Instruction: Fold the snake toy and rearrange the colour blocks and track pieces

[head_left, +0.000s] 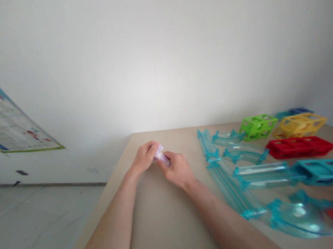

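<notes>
My left hand point(145, 156) and my right hand point(178, 168) meet over the table, both closed on a small light-purple piece point(164, 159). It looks like a small plastic block or strip with a paler band, but fingers cover much of it and I cannot tell its exact kind. The left thumb and fingers pinch its upper left end. At its lower right end, the right thumb lies along the near side. Nearest to my right hand on the table is a clear turquoise straight track piece point(229, 186).
Curved clear track pieces point(245, 153), a green frame block point(258, 127), a yellow one point(299, 125), a red one point(300, 147) and a turquoise one point(324, 172) lie on the right. A white wall point(156, 57) stands behind the table point(161, 222); its left edge drops to the floor.
</notes>
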`<action>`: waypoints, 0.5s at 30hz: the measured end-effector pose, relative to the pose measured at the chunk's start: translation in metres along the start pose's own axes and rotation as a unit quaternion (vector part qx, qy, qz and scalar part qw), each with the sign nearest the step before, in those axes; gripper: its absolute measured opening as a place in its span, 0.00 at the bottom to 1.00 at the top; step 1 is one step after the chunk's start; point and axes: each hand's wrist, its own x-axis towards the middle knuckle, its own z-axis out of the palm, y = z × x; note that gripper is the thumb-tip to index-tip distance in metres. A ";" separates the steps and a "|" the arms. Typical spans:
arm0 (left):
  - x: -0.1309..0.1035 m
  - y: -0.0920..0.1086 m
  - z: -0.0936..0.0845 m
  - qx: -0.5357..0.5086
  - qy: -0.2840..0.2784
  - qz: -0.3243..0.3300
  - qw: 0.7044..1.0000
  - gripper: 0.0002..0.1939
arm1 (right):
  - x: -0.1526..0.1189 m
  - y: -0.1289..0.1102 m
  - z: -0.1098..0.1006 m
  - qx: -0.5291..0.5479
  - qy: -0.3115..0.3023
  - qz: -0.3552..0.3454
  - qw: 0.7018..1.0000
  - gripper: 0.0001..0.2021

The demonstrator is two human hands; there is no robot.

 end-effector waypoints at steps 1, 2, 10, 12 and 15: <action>0.001 0.000 0.001 0.004 0.000 -0.005 1.000 0.19 | 0.000 0.000 0.000 -0.012 0.005 -0.003 1.000 0.12; 0.002 0.000 0.002 0.006 0.000 -0.008 1.000 0.19 | 0.000 0.000 -0.001 -0.025 0.011 -0.004 1.000 0.12; 0.001 0.010 0.019 0.142 0.082 -0.063 0.984 0.21 | 0.000 -0.006 0.004 -0.136 0.080 0.050 0.986 0.12; 0.000 0.014 0.022 0.152 0.097 -0.079 0.980 0.21 | 0.000 -0.010 0.005 -0.174 0.093 0.060 0.978 0.11; -0.001 0.017 0.024 0.153 0.107 -0.092 0.978 0.22 | 0.001 -0.013 0.006 -0.196 0.098 0.066 0.974 0.10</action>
